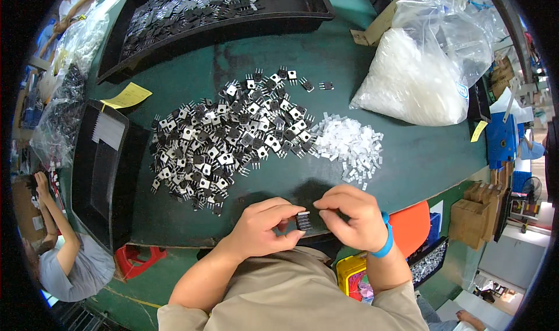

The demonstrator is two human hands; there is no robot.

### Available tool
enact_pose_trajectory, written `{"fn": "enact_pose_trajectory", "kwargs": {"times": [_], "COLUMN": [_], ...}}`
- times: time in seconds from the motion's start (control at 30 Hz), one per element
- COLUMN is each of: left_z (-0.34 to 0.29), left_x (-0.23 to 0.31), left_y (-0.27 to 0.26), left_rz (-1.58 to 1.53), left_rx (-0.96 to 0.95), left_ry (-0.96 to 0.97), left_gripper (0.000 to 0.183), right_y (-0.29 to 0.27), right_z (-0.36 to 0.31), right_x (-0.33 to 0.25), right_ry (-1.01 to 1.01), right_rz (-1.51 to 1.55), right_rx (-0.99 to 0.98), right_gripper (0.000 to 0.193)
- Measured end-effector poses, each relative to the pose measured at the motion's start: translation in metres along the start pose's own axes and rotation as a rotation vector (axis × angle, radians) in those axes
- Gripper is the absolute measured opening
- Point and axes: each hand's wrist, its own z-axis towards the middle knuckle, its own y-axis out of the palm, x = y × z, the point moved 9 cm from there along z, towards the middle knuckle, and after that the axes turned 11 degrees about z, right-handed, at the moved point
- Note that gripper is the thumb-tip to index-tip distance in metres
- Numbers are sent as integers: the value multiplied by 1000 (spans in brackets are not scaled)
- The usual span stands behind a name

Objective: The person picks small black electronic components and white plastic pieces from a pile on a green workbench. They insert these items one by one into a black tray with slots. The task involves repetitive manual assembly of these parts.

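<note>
Close to the table's near edge, my left hand [265,226] pinches a small black ribbed block [303,221] between thumb and fingers; a pale strip shows along its top. Just right of the block is my right hand [352,219], its thumb and index fingertips a little apart and nothing visible between them. Farther off lies a wide heap of black three-legged transistors [233,136], some showing their metal backs. A smaller pile of little white translucent pieces [347,143] touches the heap's right side.
A black tray [233,27] of similar transistors stands at the back left. Another black tray [93,173], with a yellow note [128,95], is at the left edge. A clear bag [416,77] of white pieces sits back right. An orange stool [409,229] stands beside me; another person works left.
</note>
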Motion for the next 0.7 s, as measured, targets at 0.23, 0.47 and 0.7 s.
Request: {"fn": "enact_pose_trajectory", "kwargs": {"times": [0.23, 0.47, 0.7], "left_z": [4, 3, 4], "left_x": [5, 1, -3], "left_y": [6, 10, 4], "left_rz": [-18, -43, -167], "left_rx": [-162, -304, -205], "left_ry": [32, 24, -24], "left_gripper": [33, 30, 36], "right_y": [21, 35, -33], "right_z": [4, 6, 10], "right_x": [5, 10, 13], "right_ry": [-15, 26, 37], "right_rz": [109, 214, -317], "right_rx": [-270, -432, 128], "right_gripper": [30, 35, 21]}}
